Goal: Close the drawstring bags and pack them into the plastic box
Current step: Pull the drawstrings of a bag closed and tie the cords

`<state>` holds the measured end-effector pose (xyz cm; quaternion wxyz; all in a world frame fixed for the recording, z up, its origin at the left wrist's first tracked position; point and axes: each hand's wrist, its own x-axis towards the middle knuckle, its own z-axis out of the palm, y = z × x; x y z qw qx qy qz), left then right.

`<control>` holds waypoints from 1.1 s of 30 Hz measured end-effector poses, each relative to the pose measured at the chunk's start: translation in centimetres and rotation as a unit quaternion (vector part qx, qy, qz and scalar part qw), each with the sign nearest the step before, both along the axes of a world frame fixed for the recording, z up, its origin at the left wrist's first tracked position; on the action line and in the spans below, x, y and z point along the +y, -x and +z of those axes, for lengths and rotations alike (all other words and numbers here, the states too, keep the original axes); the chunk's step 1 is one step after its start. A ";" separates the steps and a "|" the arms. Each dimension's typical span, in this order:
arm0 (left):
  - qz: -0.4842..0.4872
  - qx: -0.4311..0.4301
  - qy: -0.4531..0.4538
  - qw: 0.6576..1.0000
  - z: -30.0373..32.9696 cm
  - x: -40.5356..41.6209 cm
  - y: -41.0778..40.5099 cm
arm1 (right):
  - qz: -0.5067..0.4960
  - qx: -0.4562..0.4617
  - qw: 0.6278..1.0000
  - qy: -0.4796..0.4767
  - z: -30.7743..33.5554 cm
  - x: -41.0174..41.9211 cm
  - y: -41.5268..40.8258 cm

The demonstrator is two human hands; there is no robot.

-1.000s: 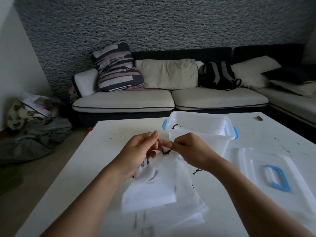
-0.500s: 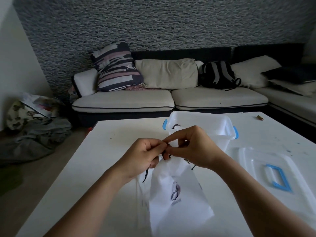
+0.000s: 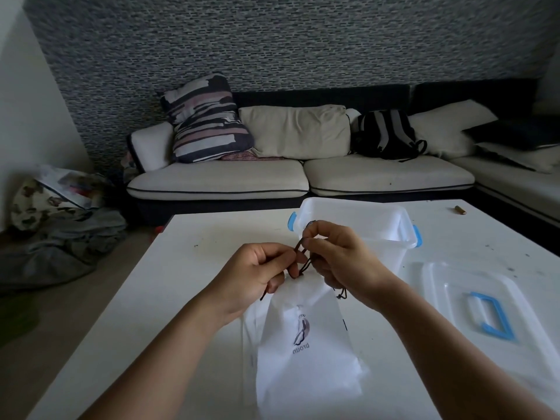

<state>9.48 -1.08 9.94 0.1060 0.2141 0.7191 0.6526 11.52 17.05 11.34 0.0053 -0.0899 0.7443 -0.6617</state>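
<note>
A single head-worn camera looks forward and down over the near edge of the white table (image 3: 188, 298), close above it. Its wide angle reaches past the far edge to the sofa (image 3: 303, 177) and patterned wall (image 3: 272, 50).

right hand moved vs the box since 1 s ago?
Yes. The right hand has risen and gone farther from the person: its fingertips now overlap the plastic box rim, pinching the dark drawstring.
</note>
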 end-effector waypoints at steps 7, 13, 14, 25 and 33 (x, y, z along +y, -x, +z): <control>-0.009 -0.013 -0.008 1.000 0.1 0.2 -0.2 | -0.021 -0.080 0.993 0.085 0.1 -0.5 0.0; 0.013 -0.020 -0.008 1.000 0.0 0.1 -0.1 | -0.032 -0.125 0.985 0.112 0.3 -0.6 0.0; 0.024 -0.022 -0.009 0.999 -0.1 0.1 -0.1 | -0.027 -0.112 0.990 0.076 0.3 -0.4 0.0; 0.065 0.052 0.092 0.992 -0.5 -0.1 0.0 | 0.032 0.105 0.939 -0.325 3.5 2.2 -1.9; -0.048 -0.045 0.029 0.997 0.3 1.5 -1.6 | -0.060 0.244 0.910 -0.328 2.3 1.0 -1.2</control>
